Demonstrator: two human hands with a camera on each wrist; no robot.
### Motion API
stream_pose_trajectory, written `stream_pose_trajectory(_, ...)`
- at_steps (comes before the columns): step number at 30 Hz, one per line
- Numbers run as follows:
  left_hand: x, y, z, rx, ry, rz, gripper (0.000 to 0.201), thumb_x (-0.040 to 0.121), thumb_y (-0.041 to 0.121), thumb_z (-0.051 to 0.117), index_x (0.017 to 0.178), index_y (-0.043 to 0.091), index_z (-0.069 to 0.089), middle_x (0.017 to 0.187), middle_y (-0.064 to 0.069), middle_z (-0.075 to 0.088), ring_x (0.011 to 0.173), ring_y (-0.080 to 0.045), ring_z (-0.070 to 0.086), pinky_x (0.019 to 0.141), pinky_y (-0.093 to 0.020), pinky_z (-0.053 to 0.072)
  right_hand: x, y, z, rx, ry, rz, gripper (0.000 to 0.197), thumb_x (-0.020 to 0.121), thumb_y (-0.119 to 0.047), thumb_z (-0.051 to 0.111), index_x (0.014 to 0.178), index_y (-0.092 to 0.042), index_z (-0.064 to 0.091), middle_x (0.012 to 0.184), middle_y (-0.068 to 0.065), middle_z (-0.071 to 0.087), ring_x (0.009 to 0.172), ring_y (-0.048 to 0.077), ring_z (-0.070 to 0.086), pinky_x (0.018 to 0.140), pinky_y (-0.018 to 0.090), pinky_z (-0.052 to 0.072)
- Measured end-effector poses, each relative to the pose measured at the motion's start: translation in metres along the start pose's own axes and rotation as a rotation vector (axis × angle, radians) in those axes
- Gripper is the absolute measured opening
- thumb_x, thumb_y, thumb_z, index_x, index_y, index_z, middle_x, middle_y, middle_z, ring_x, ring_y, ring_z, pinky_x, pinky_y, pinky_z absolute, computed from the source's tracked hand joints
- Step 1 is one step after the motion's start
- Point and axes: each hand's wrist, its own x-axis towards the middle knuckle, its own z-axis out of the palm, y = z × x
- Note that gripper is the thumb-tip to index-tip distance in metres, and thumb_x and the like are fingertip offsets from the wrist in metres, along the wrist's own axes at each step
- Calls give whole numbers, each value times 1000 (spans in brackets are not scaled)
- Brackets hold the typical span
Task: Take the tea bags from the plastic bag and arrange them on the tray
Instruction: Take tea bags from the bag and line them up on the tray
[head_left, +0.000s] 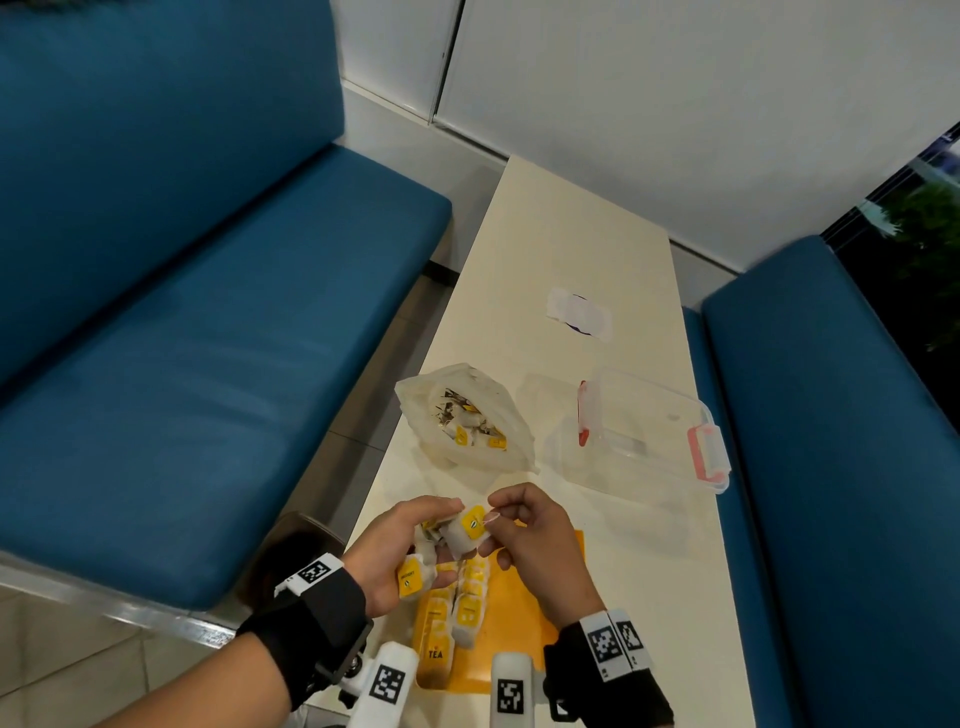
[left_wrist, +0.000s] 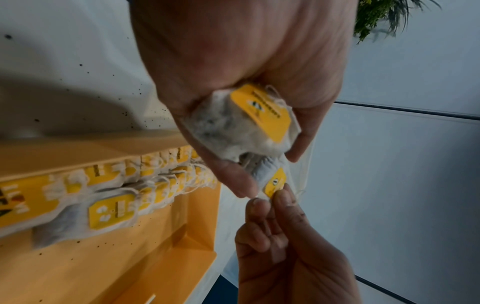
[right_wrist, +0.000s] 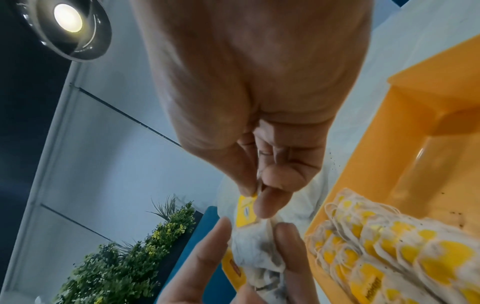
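Tray, orange, bottom centre of head view: two overlapping rows of tea bags fill left side, right side bare. Above it, left hand curls round small bunch of tea bags. Right hand thumb and forefinger pinch yellow tag of top one. Plastic bag mid-frame, open, more tea bags inside. Clear box right of it.

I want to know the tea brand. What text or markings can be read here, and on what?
"TEA": on the yellow packet in the tray.
Tea bag tags: dark print, too blurred to read.
Wrist bands: black-and-white square code patterns, no words.
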Motion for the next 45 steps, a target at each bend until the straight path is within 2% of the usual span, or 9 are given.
stream_pose_trajectory(3,2,-1,-1,15,11,40,22,86,27,72,106,17,70,105,-14,70,94,-27,69,68,-35,56,0,-1,0,31,5,17,18,89,3,63,103,-7,65,83,10,64,64,20,69,51,25,46)
stream_pose_trajectory(7,3,-1,2,-14,3,52,21,89,24,69,109,17,68,106,-15,69,91,-28,68,66,-34,55,-2,-3,-1,-6,-14,28,11,86,4,65,94,-2,69,74,13,68,59,13,65,52,24,47)
stream_pose_trajectory(14,1,2,1,-16,6,30,20,89,28,69,104,15,68,107,-15,74,92,-27,74,73,-34,52,-2,-9,-9,-54,54,-56,5,83,-3,70,84,-8,70,70,4,69,60,9,62,54,23,45)
stream_pose_trajectory(19,4,3,-7,-35,58,20,25,85,32,72,103,16,68,100,-9,73,101,-28,74,76,-36,51,2,-7,-21,-328,78,-163,13,78,-6,72,76,-19,69,74,4,70,63,11,61,62,25,50)
stream_pose_trajectory(23,2,5,-9,-38,72,12,25,87,33,70,105,15,67,101,-9,73,97,-26,74,79,-38,51,4,3,-28,-248,69,-121,11,78,2,68,77,-8,66,70,11,70,66,26,68,64,35,54)
stream_pose_trajectory(28,1,5,-8,-32,80,16,25,88,33,69,105,15,67,100,-9,73,92,-24,75,74,-35,52,-3,15,-29,-233,0,-50,11,83,6,59,86,-5,61,62,13,69,55,12,63,54,21,43)
stream_pose_trajectory(34,1,3,-8,-29,83,18,29,88,34,70,109,14,67,101,-10,74,94,-25,76,72,-34,55,-9,39,-26,-268,-121,61,8,90,1,54,92,-6,53,74,26,71,60,18,70,50,28,47)
stream_pose_trajectory(41,-1,-1,-5,-37,91,13,28,88,32,70,108,14,65,102,-10,72,95,-26,76,69,-34,56,-22,61,-18,-340,-239,209,10,88,-2,52,90,-12,51,64,11,70,65,25,72,50,25,49)
stream_pose_trajectory(45,-1,-3,-5,-36,80,14,27,88,33,70,107,15,64,104,-10,71,99,-27,76,69,-34,56,-24,73,-12,-434,-331,297,17,82,0,49,92,-13,52,60,6,69,69,29,73,54,29,52)
